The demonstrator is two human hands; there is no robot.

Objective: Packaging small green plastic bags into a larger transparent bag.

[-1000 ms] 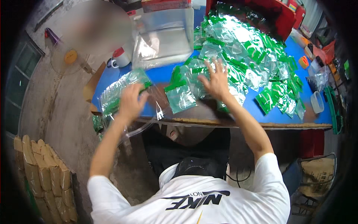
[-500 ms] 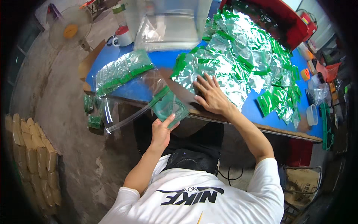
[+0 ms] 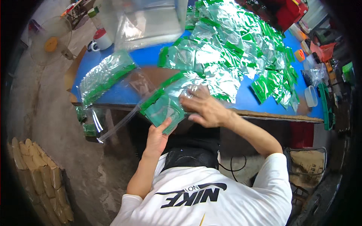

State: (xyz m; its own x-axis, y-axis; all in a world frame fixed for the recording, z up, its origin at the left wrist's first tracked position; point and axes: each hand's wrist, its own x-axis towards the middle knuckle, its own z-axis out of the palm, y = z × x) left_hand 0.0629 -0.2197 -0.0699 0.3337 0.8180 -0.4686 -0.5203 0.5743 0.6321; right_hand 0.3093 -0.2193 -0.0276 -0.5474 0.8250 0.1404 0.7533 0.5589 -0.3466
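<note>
My left hand (image 3: 156, 137) is closed on a few flat clear packets (image 3: 163, 108) with green top bands, held at the table's front edge. My right hand (image 3: 206, 110), its fingers flat and somewhat blurred, lies over another clear packet (image 3: 179, 86) with a green band. That packet partly overlaps the ones in my left hand. Behind my right hand spreads a large heap of similar shiny packets (image 3: 230, 43). A neat overlapping row of packets (image 3: 107, 77) lies at the left. Beside it, a clear plastic bag (image 3: 122, 124) hangs over the table edge.
A stack of large clear bags (image 3: 151, 24) stands at the back of the blue table (image 3: 145, 56). Near it are a white and red mug (image 3: 101, 40) and a fan (image 3: 51, 43). A clear tub (image 3: 311, 96) sits at the right edge. Brown packages (image 3: 41, 177) are piled on the floor.
My right hand has drawn a packet off the heap, leftward and nearer, up to the packets in my left hand. The view has shifted a little. My left hand keeps its hold.
</note>
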